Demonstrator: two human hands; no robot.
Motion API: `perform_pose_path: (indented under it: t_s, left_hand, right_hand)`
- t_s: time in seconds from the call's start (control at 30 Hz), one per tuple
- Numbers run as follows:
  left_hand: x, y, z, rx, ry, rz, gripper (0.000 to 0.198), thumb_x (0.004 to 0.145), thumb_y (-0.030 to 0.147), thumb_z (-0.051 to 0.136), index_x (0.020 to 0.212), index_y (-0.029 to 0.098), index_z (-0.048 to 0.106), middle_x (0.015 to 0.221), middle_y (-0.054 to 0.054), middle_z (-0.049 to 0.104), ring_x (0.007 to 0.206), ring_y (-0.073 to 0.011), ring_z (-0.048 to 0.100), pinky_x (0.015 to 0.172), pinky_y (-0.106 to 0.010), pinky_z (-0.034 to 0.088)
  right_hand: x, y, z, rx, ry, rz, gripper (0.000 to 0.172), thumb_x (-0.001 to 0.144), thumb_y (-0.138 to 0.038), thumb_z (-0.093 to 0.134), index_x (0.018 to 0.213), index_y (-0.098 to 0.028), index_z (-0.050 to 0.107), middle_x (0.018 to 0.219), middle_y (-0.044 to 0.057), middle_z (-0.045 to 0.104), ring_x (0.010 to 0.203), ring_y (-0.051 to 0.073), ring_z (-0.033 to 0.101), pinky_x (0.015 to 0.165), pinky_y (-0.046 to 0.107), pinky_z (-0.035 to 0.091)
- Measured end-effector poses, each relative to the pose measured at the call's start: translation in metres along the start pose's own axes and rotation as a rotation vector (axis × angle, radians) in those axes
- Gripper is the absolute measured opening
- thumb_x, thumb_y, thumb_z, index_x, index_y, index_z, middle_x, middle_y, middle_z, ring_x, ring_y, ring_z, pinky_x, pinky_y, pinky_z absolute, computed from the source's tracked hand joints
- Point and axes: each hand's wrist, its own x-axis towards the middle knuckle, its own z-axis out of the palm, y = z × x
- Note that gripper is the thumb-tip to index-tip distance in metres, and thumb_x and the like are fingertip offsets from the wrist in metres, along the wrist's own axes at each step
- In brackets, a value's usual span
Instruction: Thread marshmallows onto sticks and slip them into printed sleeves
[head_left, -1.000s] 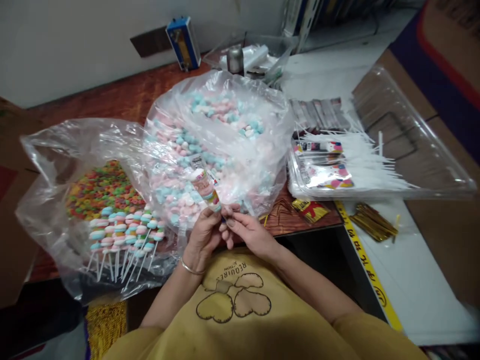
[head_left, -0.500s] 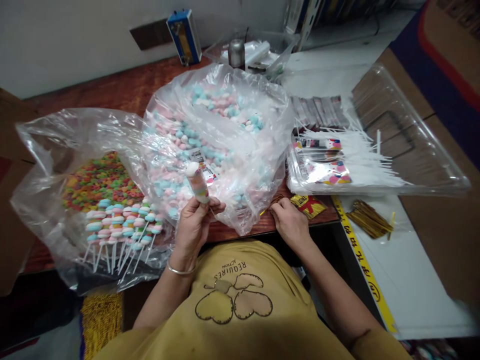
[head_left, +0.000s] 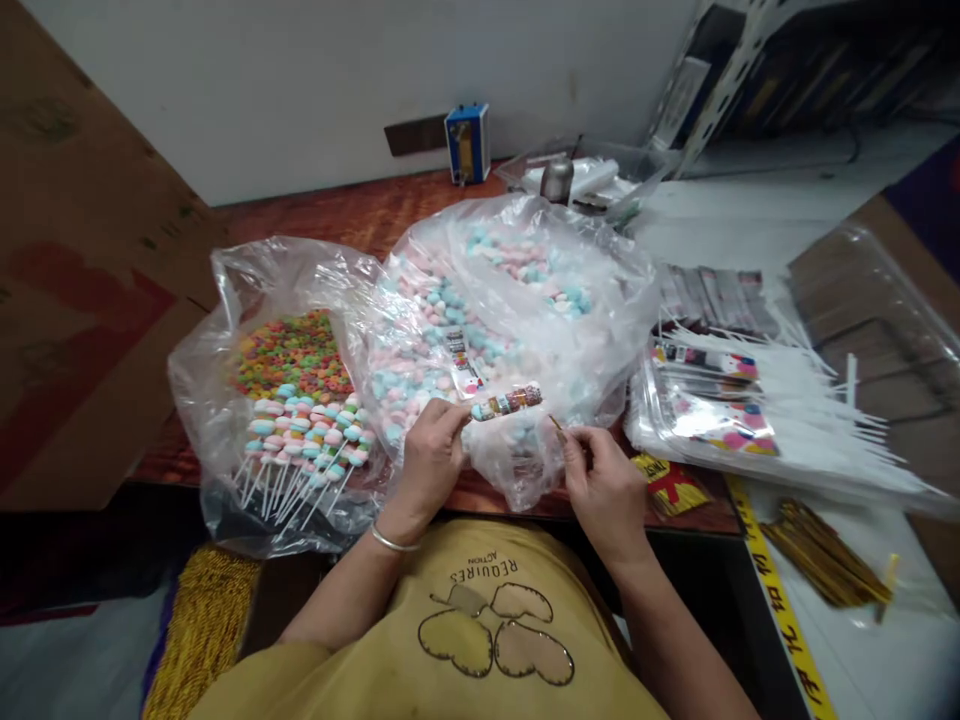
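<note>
My left hand [head_left: 435, 455] is closed on the stick end of a wrapped candy skewer [head_left: 508, 402], which lies nearly level and points right. My right hand [head_left: 604, 480] pinches a thin gold twist tie [head_left: 556, 425] just right of the skewer's end. Both hands hover at the near table edge in front of a clear bag of pink and blue marshmallows [head_left: 517, 290].
A bag [head_left: 225, 330] of coloured cereal rings and finished skewers [head_left: 311, 430] lies at left. At right are a clear tray [head_left: 885, 300], white sticks [head_left: 817, 400], printed wrappers [head_left: 705, 390] and gold ties [head_left: 817, 555]. Cardboard [head_left: 75, 280] stands far left.
My right hand came back from the ties at the table edge holding one. The left hand tipped the skewer from upright to nearly level. The camera view shifted left.
</note>
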Motion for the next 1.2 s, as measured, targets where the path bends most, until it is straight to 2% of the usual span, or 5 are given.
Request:
perform_pose_path:
  t_s: [0.17, 0.37, 0.73, 0.97, 1.2]
  left_hand:
    - [0.001, -0.010, 0.000, 0.086, -0.022, 0.054, 0.035, 0.094, 0.004, 0.048, 0.113, 0.023, 0.071, 0.088, -0.005, 0.062, 0.081, -0.0178, 0.059, 0.072, -0.027, 0.045]
    - [0.012, -0.018, -0.010, 0.095, 0.086, -0.019, 0.025, 0.092, 0.008, 0.057, 0.104, 0.022, 0.073, 0.084, -0.004, 0.062, 0.079, -0.0179, 0.059, 0.071, -0.027, 0.045]
    - [0.022, -0.006, -0.022, -0.465, -0.037, -0.320, 0.018, 0.093, 0.021, 0.062, 0.076, 0.019, 0.068, 0.068, 0.001, 0.056, 0.066, -0.0129, 0.053, 0.065, -0.025, 0.040]
    - [0.016, -0.008, -0.009, -0.123, -0.124, 0.111, 0.023, 0.094, 0.005, 0.052, 0.096, 0.019, 0.070, 0.093, -0.005, 0.065, 0.084, -0.0153, 0.060, 0.072, -0.025, 0.047]
    - [0.015, 0.010, 0.015, 0.219, -0.051, 0.335, 0.018, 0.099, 0.013, 0.048, 0.098, 0.017, 0.066, 0.078, -0.004, 0.062, 0.074, -0.0176, 0.057, 0.067, -0.028, 0.045]
  right_hand:
    - [0.013, -0.009, -0.002, 0.166, -0.066, 0.024, 0.018, 0.102, -0.033, 0.054, 0.098, -0.020, 0.066, 0.089, 0.005, 0.074, 0.079, 0.020, 0.070, 0.073, 0.030, 0.051]
    - [0.011, 0.007, -0.001, -0.080, -0.095, -0.120, 0.028, 0.105, -0.033, 0.049, 0.096, -0.019, 0.072, 0.087, 0.007, 0.078, 0.074, 0.020, 0.071, 0.068, 0.029, 0.047]
    - [0.014, 0.023, -0.005, -0.235, -0.014, -0.168, 0.022, 0.104, -0.027, 0.052, 0.100, -0.019, 0.071, 0.095, 0.009, 0.078, 0.086, 0.020, 0.073, 0.075, 0.028, 0.050]
    - [0.013, -0.014, -0.017, 0.193, 0.020, 0.087, 0.010, 0.099, -0.027, 0.061, 0.094, -0.021, 0.067, 0.074, -0.002, 0.070, 0.062, 0.013, 0.064, 0.062, 0.024, 0.049]
    - [0.017, -0.059, 0.008, 0.386, -0.216, 0.137, 0.017, 0.098, -0.029, 0.060, 0.083, -0.021, 0.065, 0.065, -0.003, 0.067, 0.054, 0.012, 0.060, 0.055, 0.023, 0.044]
